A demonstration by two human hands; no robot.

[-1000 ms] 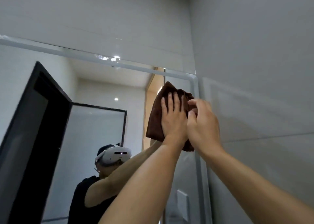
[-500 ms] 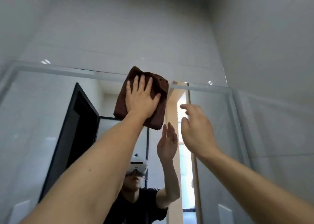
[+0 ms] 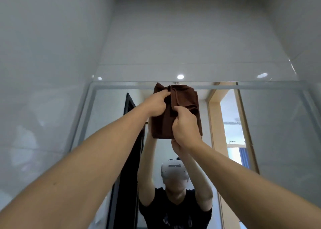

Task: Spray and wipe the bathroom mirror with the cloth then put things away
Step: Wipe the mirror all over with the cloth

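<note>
A folded brown cloth (image 3: 182,107) hangs in front of the top middle of the bathroom mirror (image 3: 278,124), just under its upper edge. My left hand (image 3: 157,103) pinches the cloth's upper left part. Lower down on the right, my right hand (image 3: 185,126) grips the cloth's fold. Both arms reach up and forward. I cannot tell whether the cloth touches the glass. No spray bottle is in view.
Grey tiled walls rise above and on both sides of the mirror. The mirror reflects a person with a white headset, a dark door on the left and a lit doorway with a wooden frame on the right.
My left hand was pressing the cloth flat on the glass; now both hands hold it. My right hand has come in from the right and closed on it. The view has shifted left.
</note>
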